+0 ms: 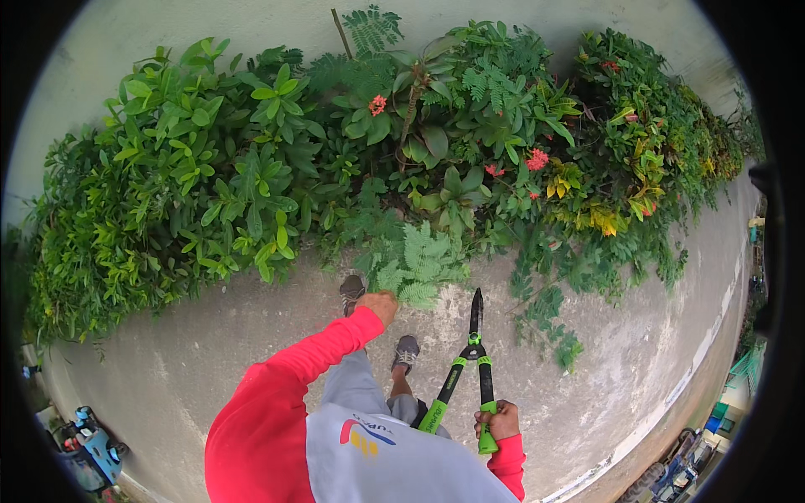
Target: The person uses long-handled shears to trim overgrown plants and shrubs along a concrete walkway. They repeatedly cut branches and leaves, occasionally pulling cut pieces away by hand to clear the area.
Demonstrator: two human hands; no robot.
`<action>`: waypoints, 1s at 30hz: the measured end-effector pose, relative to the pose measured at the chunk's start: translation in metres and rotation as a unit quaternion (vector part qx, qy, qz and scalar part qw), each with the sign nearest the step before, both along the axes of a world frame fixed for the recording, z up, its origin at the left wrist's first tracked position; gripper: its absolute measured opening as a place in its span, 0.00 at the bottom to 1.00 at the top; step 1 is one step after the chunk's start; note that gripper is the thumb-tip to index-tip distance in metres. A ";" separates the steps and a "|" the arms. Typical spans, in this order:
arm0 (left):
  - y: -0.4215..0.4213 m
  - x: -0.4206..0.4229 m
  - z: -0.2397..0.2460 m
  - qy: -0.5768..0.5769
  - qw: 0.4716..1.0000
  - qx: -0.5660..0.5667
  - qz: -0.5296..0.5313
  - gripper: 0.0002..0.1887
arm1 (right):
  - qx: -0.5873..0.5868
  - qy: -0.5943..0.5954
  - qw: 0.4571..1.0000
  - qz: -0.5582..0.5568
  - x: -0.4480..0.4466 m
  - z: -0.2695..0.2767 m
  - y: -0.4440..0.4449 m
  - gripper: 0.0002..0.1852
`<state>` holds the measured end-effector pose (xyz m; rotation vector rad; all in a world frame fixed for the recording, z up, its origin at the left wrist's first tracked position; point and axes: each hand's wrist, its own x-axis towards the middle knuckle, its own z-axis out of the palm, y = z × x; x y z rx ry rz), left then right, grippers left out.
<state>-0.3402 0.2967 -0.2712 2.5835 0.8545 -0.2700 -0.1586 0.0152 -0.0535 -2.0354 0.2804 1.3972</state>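
Note:
My right hand (499,420) is closed around one green handle of the hedge shears (475,352). The shears' other handle rests near my thigh, with no hand on it, and the dark blades look closed and point toward the hedge. My left hand (379,306) reaches forward at the lower edge of the hedge, beside a feathery green frond (421,264). Its fingers are curled, and whether they grip a stem cannot be told. Red flower clusters (536,160) and yellow-leaved croton (604,220) grow in the hedge to the right.
A dense leafy hedge (188,176) runs along a pale wall (264,22). Long vines (550,314) trail onto the concrete pavement (597,390) at right. My shoes (406,351) stand on the pavement. Vehicles appear at the lower left (97,449) and lower right (676,468).

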 end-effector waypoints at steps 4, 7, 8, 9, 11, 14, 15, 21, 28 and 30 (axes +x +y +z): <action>-0.119 0.020 0.014 -0.027 0.983 -0.147 -0.108 0.07 | -0.030 -0.056 0.998 -0.025 -0.002 0.043 -0.003 0.06; -0.130 0.038 0.018 -0.010 0.985 -0.167 -0.042 0.16 | -0.014 -0.086 0.995 -0.052 0.002 0.063 -0.009 0.05; -0.127 0.042 0.019 -0.003 0.985 -0.173 -0.022 0.20 | -0.005 -0.085 0.995 -0.056 0.008 0.067 -0.006 0.05; -0.125 0.044 0.021 0.004 0.983 -0.181 -0.009 0.25 | 0.001 -0.086 0.994 -0.067 0.009 0.071 -0.005 0.05; -0.106 0.050 0.035 0.041 0.915 -0.391 0.093 0.33 | 0.025 -0.076 0.993 -0.081 0.012 0.074 0.012 0.06; -0.076 0.037 0.103 0.099 0.554 -0.787 0.254 0.37 | 0.057 -0.042 0.993 -0.093 0.008 0.064 0.039 0.05; -0.072 0.026 0.124 0.072 0.468 -0.841 0.262 0.34 | 0.072 -0.031 0.993 -0.090 0.008 0.058 0.051 0.06; -0.046 -0.032 0.142 -0.035 0.372 -0.864 0.338 0.17 | 0.058 0.005 0.998 -0.007 -0.026 0.031 0.144 0.06; 0.084 -0.118 0.166 -0.047 0.475 -0.800 0.364 0.18 | 0.123 0.145 0.979 0.078 0.007 0.020 0.206 0.07; 0.114 -0.138 0.167 -0.047 0.482 -0.802 0.351 0.15 | 0.129 0.194 0.968 0.091 0.028 0.020 0.224 0.06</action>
